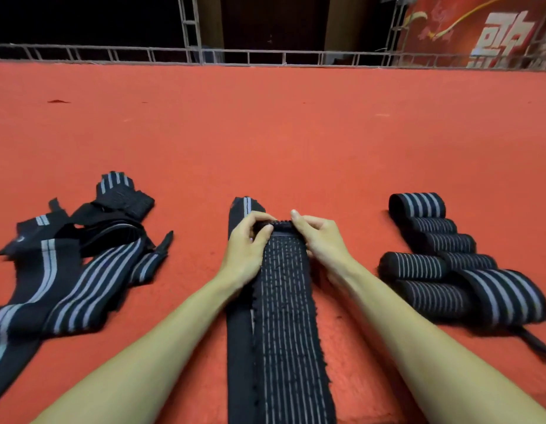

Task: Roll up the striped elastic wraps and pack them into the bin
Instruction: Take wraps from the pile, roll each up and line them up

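Though the white characters on the red banner [495, 29] far beyond the striped elastic wrap [288, 301] are cropped and unreadable, my left hand [247, 243] and right hand [319, 237] curl their fingers around that wrap's rolled far end. Loose wraps [81, 270] lie to its left, rolled wraps [443, 258] to its right.

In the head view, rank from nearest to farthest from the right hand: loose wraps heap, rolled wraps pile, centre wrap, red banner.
1. centre wrap, pinched at its rolled end by the right hand
2. rolled wraps pile, on the right
3. loose wraps heap, on the left
4. red banner, far back right
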`<control>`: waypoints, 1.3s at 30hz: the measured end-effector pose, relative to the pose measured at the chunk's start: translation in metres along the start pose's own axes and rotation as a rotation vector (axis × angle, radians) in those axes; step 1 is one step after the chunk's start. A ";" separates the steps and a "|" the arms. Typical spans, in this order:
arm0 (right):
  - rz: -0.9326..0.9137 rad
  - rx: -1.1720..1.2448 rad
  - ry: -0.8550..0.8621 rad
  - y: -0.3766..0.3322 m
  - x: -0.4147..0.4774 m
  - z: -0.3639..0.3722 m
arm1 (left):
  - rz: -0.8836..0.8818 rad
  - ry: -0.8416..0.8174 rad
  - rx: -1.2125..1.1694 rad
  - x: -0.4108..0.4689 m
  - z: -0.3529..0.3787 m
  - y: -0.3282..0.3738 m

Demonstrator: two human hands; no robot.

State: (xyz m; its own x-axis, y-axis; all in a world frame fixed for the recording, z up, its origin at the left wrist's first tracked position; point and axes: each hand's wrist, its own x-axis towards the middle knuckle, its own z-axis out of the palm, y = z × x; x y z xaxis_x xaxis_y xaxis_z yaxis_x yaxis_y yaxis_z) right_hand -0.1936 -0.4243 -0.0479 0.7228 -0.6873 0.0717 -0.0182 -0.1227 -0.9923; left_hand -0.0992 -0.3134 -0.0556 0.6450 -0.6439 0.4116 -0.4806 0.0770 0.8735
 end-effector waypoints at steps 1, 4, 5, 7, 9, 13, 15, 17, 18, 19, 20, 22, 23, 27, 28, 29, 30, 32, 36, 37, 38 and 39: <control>-0.001 0.012 0.009 0.008 0.003 0.002 | 0.000 -0.003 0.016 0.000 0.001 -0.006; -0.010 0.101 0.016 0.021 0.005 0.002 | -0.018 -0.047 0.008 0.002 0.001 -0.016; -0.020 0.132 -0.001 0.023 0.005 0.001 | -0.037 -0.062 -0.030 0.002 0.000 -0.017; -0.048 0.148 -0.041 0.027 0.005 -0.002 | -0.075 -0.067 -0.139 0.000 -0.001 -0.016; -0.057 0.143 -0.059 0.027 0.005 -0.002 | -0.146 -0.045 -0.277 -0.002 -0.002 -0.016; -0.016 0.191 -0.070 0.026 0.005 -0.005 | -0.273 -0.070 -0.390 -0.003 -0.003 -0.013; -0.014 0.181 -0.065 0.026 0.005 -0.006 | -0.252 -0.076 -0.345 -0.004 -0.001 -0.012; -0.028 0.172 -0.070 0.027 0.005 -0.007 | -0.237 -0.058 -0.334 -0.005 0.000 -0.012; -0.041 0.161 -0.073 0.027 0.006 -0.007 | -0.232 -0.053 -0.331 -0.005 0.001 -0.013; -0.056 0.152 -0.075 0.027 0.006 -0.007 | -0.229 -0.054 -0.326 -0.005 0.001 -0.013; -0.074 0.145 -0.072 0.027 0.006 -0.007 | -0.230 -0.059 -0.325 -0.005 0.001 -0.013; -0.121 0.117 -0.059 0.025 0.006 -0.006 | -0.236 -0.074 -0.332 -0.006 0.000 -0.014; -0.142 0.100 -0.050 0.025 0.006 -0.006 | -0.238 -0.085 -0.338 -0.006 0.000 -0.014; -0.178 0.043 -0.017 0.023 0.005 -0.006 | -0.208 -0.124 -0.314 -0.006 -0.002 -0.015; -0.174 0.038 -0.015 0.023 0.005 -0.006 | -0.189 -0.125 -0.303 -0.006 -0.002 -0.015; -0.168 0.042 -0.014 0.023 0.004 -0.005 | -0.169 -0.124 -0.293 -0.006 -0.003 -0.015; -0.155 0.061 -0.016 0.022 0.004 -0.005 | -0.152 -0.123 -0.285 -0.006 -0.004 -0.014; -0.103 0.118 -0.023 0.022 0.001 -0.004 | -0.117 -0.117 -0.269 -0.007 -0.004 -0.013; -0.046 0.120 -0.041 0.021 -0.003 -0.001 | -0.082 -0.101 -0.258 -0.008 -0.005 -0.012; -0.055 0.133 -0.022 0.019 -0.003 -0.001 | -0.088 -0.109 -0.273 -0.008 -0.005 -0.012; -0.067 0.164 0.002 0.017 -0.004 -0.001 | -0.101 -0.117 -0.294 -0.009 -0.005 -0.011; -0.078 0.201 0.018 0.016 -0.004 -0.001 | -0.120 -0.123 -0.320 -0.009 -0.005 -0.011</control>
State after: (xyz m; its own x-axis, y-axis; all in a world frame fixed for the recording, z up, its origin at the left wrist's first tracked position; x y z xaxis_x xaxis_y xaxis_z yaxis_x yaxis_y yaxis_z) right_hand -0.1980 -0.4242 -0.0635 0.7040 -0.6943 0.1494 0.1768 -0.0324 -0.9837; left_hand -0.0968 -0.3045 -0.0678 0.6002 -0.7478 0.2839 -0.1828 0.2172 0.9588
